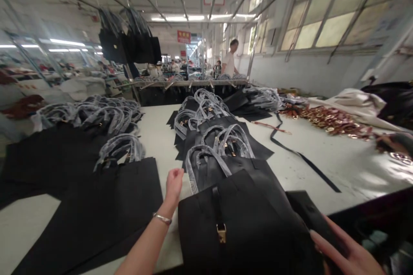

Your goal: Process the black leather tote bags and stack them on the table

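A black handbag (254,223) with a strap and a gold-coloured clasp (221,233) lies in front of me at the table's near side. My right hand (348,247) grips the bag's right side, a dark panel between thumb and fingers. My left hand (174,182), with a silver bracelet on the wrist, is just off the bag's upper left corner. Its fingers are curled closed; whether anything is in them is hidden. Beyond the bag, more black bags with plastic-wrapped handles (235,137) lie overlapped in a row.
Flat black bags (119,193) with wrapped handles cover the left of the pale table (155,129). A black strap (306,161) and a heap of brown straps with gold rings (332,122) lie right. Behind, bags hang on a metal rack (127,41); a person (230,62) stands beyond.
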A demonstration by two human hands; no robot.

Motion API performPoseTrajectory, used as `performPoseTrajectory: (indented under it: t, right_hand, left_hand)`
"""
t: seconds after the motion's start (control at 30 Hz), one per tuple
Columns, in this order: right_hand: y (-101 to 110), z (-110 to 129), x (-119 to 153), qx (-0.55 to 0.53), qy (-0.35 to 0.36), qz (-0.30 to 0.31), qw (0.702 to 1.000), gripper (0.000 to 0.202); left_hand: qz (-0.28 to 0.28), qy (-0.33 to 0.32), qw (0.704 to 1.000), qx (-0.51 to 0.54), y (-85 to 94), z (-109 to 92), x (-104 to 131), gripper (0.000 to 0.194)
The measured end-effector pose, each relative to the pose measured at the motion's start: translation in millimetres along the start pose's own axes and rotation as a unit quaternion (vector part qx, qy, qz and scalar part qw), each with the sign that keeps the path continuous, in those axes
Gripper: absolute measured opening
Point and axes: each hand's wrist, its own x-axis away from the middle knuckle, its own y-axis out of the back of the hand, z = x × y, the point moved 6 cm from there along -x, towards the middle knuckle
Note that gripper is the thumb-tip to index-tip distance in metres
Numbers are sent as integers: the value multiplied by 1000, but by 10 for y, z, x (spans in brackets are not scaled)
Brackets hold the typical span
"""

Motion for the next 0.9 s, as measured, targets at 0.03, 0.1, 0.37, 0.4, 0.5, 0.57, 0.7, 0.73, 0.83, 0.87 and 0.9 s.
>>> performPoseTrajectory:
  t: [0.03, 0.1, 0.37, 0.4, 0.5, 0.57, 0.7, 0.73, 0.83, 0.87, 0.9]
  right_hand:
    - [-125, 124, 9, 5, -7, 49, 999, 95]
    - [-367, 378, 0, 30, 8, 107, 994, 89]
    - [-1118, 948, -148, 74, 58, 271, 958, 56]
    - [-1156, 1001, -178, 75, 56, 282, 955, 52]
    - [-1245, 1116, -267, 56, 37, 305, 950, 49]
    - [-1309, 1153, -326, 44, 25, 309, 950, 50]
    - [-1441, 1206, -454, 46, 47, 283, 957, 50]
    - [-1467, 1220, -481, 50, 58, 274, 959, 50]
    - [-1505, 1269, -515, 69, 95, 245, 962, 52]
    - [-1505, 1290, -504, 77, 107, 236, 963, 53]
    - [-1498, 1315, -483, 86, 120, 226, 963, 55]
  left_hand:
    - [-22, -33, 999, -13, 52, -59, 43, 11]
    - [14, -141, 988, -64, -39, -212, 239, 19]
    - [200, -243, 854, -413, -803, 43, 1022, 49]
    - [201, -247, 847, -427, -819, 63, 1021, 46]
    - [206, -259, 833, -443, -833, 69, 975, 38]
    - [208, -265, 827, -450, -838, 57, 957, 34]
    - [199, -273, 823, -457, -837, 29, 976, 32]
    - [200, -272, 823, -457, -836, 22, 974, 31]
    - [235, -251, 822, -453, -844, 11, 896, 27]
    - [254, -237, 822, -450, -848, 13, 845, 27]
    - [272, -224, 823, -446, -851, 14, 784, 28]
